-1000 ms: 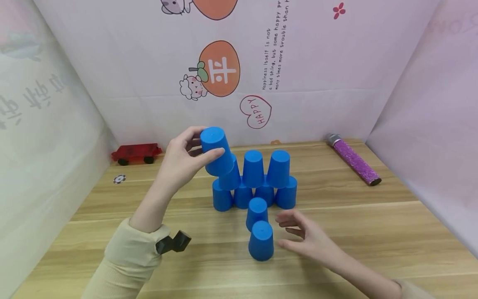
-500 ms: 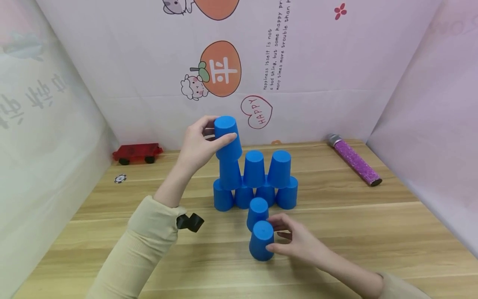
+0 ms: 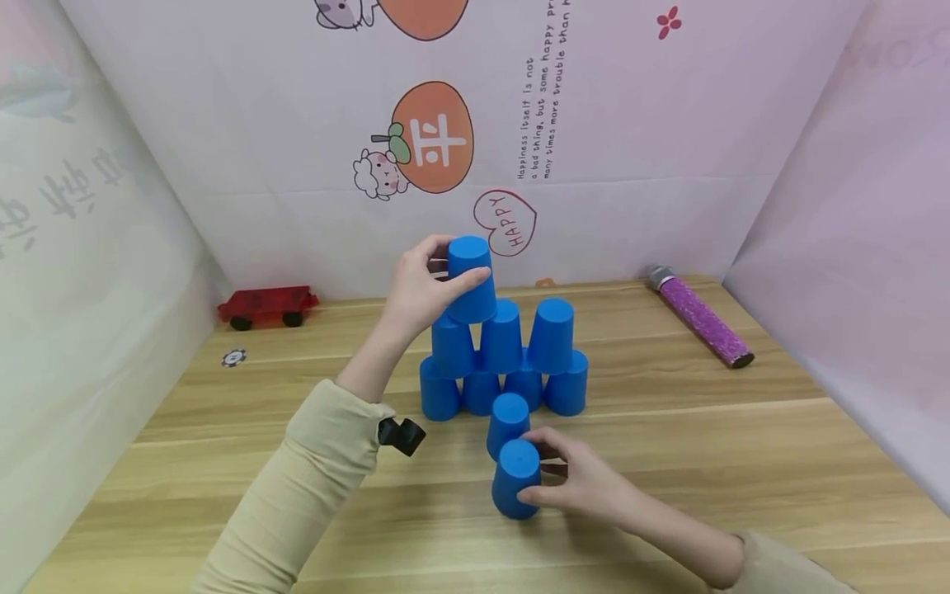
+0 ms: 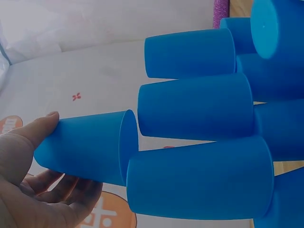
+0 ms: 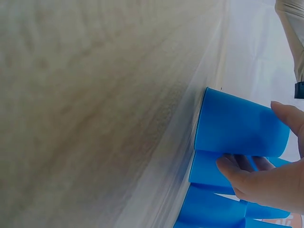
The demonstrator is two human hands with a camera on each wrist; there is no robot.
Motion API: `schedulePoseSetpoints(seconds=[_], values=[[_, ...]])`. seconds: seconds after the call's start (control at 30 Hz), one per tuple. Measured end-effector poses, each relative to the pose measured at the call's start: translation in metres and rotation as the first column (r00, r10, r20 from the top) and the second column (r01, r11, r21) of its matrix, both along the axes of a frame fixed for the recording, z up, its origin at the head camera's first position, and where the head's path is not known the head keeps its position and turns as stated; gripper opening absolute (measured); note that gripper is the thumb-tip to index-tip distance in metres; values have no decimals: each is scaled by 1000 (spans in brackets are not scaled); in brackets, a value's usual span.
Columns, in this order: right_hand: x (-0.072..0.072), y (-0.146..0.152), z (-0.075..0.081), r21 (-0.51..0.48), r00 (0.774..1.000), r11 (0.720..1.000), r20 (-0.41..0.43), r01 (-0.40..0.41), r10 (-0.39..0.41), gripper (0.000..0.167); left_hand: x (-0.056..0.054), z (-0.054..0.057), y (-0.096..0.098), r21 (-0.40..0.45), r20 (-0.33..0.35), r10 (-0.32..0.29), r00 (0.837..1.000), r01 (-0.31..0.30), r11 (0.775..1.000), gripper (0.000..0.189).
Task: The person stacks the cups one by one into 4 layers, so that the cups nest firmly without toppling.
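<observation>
My left hand (image 3: 421, 285) grips an upside-down blue cup (image 3: 472, 285), thumb on its near side and fingers behind. In the left wrist view this cup (image 4: 90, 147) has its rim right at the base of a second-row cup (image 4: 199, 178). That row has 3 cups, standing on a bottom row of several blue cups (image 3: 441, 389). In front of the stack, two more blue cups stand upside down on the table, one behind the other. My right hand (image 3: 582, 478) holds the nearer cup (image 3: 515, 483) from the right; its fingers pass between it and the farther cup (image 3: 509, 421).
On the wooden table (image 3: 668, 462) a red toy car (image 3: 269, 307) stands at the back left, with a small round chip (image 3: 233, 357) before it. A purple glittery microphone (image 3: 701, 318) lies at the back right. White printed cloth (image 3: 631, 165) hangs around the sides and back.
My left hand has carried its cup rightward, from the left of the stack to over the second row. My right hand has moved left from beside the nearer front cup and taken hold of it.
</observation>
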State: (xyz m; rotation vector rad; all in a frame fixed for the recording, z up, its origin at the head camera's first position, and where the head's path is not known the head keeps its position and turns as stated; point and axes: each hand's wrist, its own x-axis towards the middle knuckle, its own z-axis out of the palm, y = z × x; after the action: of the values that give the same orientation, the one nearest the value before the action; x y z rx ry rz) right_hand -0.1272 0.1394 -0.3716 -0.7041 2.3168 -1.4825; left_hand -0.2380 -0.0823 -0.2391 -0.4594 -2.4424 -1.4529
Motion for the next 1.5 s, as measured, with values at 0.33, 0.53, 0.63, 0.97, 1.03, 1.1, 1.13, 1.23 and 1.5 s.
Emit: schedulePoseSetpoints(seconds=[0.33,0.53,0.63,0.97,1.03,1.1,1.13,1.23,1.5], values=[[-1,-4,0,14,1000,1000,20,5,-5,48,0,-4,1,6,28,11,1000,-11,1000,55],[-1,-4,1,22,1000,1000,15,9,-9,48,0,-4,2,12,19,3,1000,-3,1000,55],[-1,-4,1,19,1000,1000,16,7,-7,47,1,-4,2,15,17,3,1000,-3,1000,55],[-1,-3,-2,11,1000,1000,-1,2,-2,46,0,-8,2,31,13,10,1000,-10,999,55],[-1,-3,-2,10,1000,1000,1,2,-2,46,0,-9,2,33,10,12,1000,-12,999,55],[-1,-3,-2,7,1000,1000,5,3,-3,46,0,-10,3,33,7,16,1000,-16,999,56],[-1,-3,-1,6,1000,1000,5,4,-4,46,0,-10,3,34,7,18,1000,-18,999,56],[0,-2,-1,4,1000,1000,7,7,-7,46,0,-12,3,31,6,24,1000,-24,999,57],[1,2,1,18,999,999,9,35,-35,48,2,-18,-1,25,19,2,1000,-3,1000,63]])
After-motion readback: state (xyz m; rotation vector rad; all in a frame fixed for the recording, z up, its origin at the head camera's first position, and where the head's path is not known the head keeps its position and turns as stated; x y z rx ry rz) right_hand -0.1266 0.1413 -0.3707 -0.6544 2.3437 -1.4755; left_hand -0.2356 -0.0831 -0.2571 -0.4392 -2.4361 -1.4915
